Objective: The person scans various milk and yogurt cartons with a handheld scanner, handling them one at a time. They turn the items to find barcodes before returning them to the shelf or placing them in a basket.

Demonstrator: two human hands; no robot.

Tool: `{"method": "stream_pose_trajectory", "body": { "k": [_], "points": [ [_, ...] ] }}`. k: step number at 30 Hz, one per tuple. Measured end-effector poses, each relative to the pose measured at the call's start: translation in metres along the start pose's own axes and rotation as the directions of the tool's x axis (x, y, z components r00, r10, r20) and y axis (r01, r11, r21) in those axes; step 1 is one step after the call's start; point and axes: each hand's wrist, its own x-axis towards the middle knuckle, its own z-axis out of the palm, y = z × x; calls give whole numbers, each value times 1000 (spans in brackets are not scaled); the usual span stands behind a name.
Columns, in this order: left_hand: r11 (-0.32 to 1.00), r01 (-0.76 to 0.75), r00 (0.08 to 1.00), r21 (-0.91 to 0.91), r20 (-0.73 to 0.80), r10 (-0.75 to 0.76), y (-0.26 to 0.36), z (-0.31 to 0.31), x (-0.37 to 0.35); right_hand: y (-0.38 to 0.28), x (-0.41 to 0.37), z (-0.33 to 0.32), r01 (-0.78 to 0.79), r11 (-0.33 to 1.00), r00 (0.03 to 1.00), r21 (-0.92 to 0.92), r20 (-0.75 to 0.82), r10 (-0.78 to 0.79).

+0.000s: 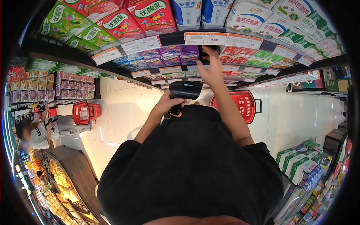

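My left hand [165, 104] is closed around the handle of a black barcode scanner [184, 90], whose head points right in front of my body. My right hand [212, 70] is raised at the shelf with its fingers apart and nothing visible in it. It is in front of a dark gap on a lower shelf, between purple drink cartons [189, 56] on the left and small red cartons [228, 56] on the right. Just above the fingers runs the upper shelf's edge with a price tag [205, 38] on it.
Large milk and yogurt cartons [152, 17] fill the upper shelf. A red shopping basket [240, 107] stands on the floor by my right arm. To the left, a person [39, 135] stands near another red basket [86, 112], behind a produce stand [69, 176]. Stacked green-and-white boxes [300, 161] are at right.
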Motion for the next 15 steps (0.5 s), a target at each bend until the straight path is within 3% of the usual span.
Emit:
{"method": "stream_pose_trajectory", "body": {
  "k": [1,3,5,9,11,13,15],
  "points": [
    [999,-15,999,-42,37,17,-7,-8,3,9,6,5,0,1000,1000,1,-1,0],
    [996,-28,997,-82,70,34,-8,-9,3,9,18,13,-109,992,978,69,185,95],
    [994,-68,997,-91,-39,65,-7,-6,1,10,15,13,-189,977,956,94,244,161],
    [995,-79,996,-56,-39,77,-2,-9,-1,12,2,25,-121,992,990,21,71,119],
    [991,-90,994,-100,-67,84,-5,-10,-1,14,-14,26,-80,994,976,70,-198,92],
    [989,-99,992,-106,-90,90,-6,-10,1,1,-30,16,-78,997,971,-13,-226,73],
    [987,-112,991,-115,-91,101,-4,-10,3,-17,-40,1,-95,905,974,414,-149,171]
  ]
}}
